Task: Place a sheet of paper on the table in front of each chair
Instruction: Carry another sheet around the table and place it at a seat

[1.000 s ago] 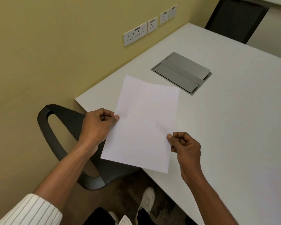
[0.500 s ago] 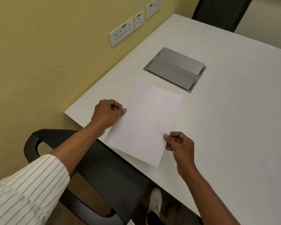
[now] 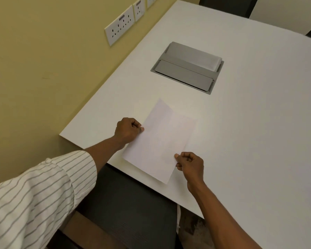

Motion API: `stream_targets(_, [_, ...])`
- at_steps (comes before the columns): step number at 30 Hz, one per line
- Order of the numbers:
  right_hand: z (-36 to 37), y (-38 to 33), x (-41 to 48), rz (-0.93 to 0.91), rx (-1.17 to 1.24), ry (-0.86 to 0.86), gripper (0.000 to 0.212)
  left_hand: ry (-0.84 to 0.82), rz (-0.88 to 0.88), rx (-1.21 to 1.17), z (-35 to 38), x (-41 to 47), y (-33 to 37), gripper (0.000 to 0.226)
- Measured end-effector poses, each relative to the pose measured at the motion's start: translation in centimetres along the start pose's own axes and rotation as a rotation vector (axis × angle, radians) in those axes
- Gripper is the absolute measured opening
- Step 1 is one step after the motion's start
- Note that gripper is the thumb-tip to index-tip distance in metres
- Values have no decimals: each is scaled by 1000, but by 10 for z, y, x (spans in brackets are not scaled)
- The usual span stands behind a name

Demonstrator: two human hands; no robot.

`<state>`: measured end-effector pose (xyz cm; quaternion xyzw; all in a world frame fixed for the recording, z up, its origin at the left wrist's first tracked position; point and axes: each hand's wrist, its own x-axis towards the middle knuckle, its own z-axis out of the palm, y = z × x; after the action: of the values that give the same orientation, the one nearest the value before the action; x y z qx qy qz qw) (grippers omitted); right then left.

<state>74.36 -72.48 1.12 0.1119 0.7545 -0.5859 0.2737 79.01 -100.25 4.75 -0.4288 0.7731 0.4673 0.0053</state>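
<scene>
A white sheet of paper [image 3: 162, 141] lies low over the near left part of the white table [image 3: 250, 123], just beyond the table's near edge. My left hand [image 3: 127, 130] pinches the sheet's left edge between thumb and fingers. My right hand [image 3: 190, 164] pinches its right edge near the lower corner. A black chair [image 3: 133, 209] stands right below the sheet, tucked against the table's near edge. Part of a second black chair [image 3: 228, 4] shows at the table's far side.
A grey cable hatch [image 3: 187, 67] is set into the table just beyond the sheet. The yellow wall [image 3: 43, 69] with white power sockets [image 3: 119, 27] runs along the table's left edge. Brown floor shows under the near edge.
Both hands have carried the sheet forward and down, from above the chair to low over the table. The view has moved closer to the table.
</scene>
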Motion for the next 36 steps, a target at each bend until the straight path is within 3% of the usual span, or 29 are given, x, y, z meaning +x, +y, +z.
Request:
stream_targets(12, [6,26,46,-36,-205,21,15,88,-96,6,42,41,-31,14])
stream_targets(36, [15,53,63,8,-626,24,24,72,-77,391,71,53,-51,13])
